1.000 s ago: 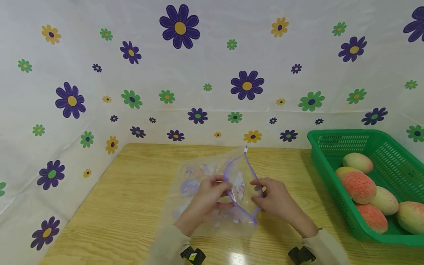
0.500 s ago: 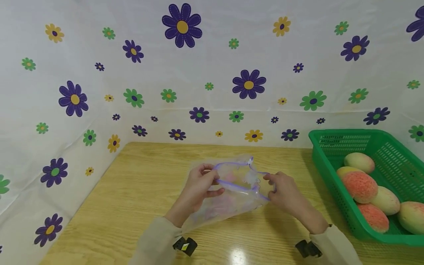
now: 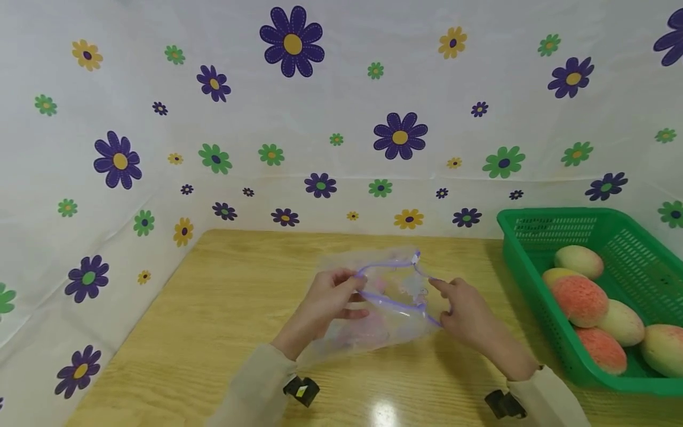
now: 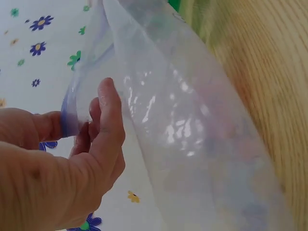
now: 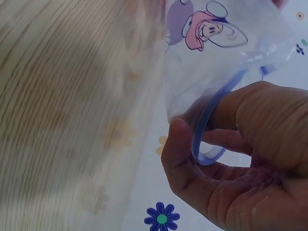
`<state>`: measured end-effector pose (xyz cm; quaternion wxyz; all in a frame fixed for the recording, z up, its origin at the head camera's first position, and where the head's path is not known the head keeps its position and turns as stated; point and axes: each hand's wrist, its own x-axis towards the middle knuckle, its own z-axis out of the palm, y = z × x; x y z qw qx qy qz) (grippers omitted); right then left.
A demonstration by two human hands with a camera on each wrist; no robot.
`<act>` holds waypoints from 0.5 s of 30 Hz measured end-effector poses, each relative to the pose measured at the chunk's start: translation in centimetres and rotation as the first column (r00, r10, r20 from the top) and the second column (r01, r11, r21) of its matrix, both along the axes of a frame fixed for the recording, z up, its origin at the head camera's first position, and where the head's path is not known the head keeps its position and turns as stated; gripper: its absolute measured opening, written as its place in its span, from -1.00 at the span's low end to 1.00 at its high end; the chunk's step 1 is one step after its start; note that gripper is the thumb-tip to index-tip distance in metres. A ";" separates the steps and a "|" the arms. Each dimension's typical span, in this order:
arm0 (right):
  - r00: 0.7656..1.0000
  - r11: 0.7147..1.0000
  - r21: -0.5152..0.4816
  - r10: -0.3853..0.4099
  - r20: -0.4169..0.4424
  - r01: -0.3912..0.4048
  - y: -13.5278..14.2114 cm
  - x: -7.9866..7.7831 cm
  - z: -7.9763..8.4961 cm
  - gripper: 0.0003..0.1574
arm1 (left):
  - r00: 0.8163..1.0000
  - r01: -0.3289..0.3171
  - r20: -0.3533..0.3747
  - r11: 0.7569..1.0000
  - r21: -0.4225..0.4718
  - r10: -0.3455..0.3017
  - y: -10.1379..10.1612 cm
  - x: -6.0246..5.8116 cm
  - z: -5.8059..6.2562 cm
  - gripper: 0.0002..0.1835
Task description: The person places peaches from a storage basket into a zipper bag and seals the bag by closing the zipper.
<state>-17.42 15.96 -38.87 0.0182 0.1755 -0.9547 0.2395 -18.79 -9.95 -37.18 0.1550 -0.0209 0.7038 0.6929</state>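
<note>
A see-through plastic zip bag (image 3: 368,335) with a purple zip rim and pink and purple cartoon prints is held over the wooden table, its mouth spread apart. My left hand (image 3: 322,296) pinches the rim at the mouth's left side. In the left wrist view, thumb and fingers of this left hand (image 4: 72,163) meet on the purple strip, other fingers reaching along the bag (image 4: 192,120). At the opposite end, my right hand (image 3: 472,311) grips the rim. The right wrist view shows the purple rim (image 5: 206,127) looping between thumb and curled fingers. A white slider (image 3: 415,259) sits at the far corner.
A green plastic basket (image 3: 525,284) stands on the right of the table (image 3: 224,308), with several fruits, such as a reddish one (image 3: 578,301), inside. A white flowered cloth (image 3: 341,101) hangs behind and on the left.
My hands have moved apart and stretched the mouth sideways. The bag has turned, so its body now hangs towards the front rather than spreading left. The basket has stayed put.
</note>
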 end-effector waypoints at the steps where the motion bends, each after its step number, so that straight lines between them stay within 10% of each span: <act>1: 1.000 1.000 0.004 -0.002 0.000 0.002 0.2 -0.1 0.0 -0.22 | 1.000 0.000 0.015 1.000 0.027 0.000 -0.1 -0.2 -0.1 -0.66; 15: 0.999 0.997 -0.070 -0.012 -0.040 0.009 0.0 0.3 0.3 -0.36 | 0.982 0.012 0.177 0.962 0.272 -0.063 0.3 -0.8 -0.8 -0.61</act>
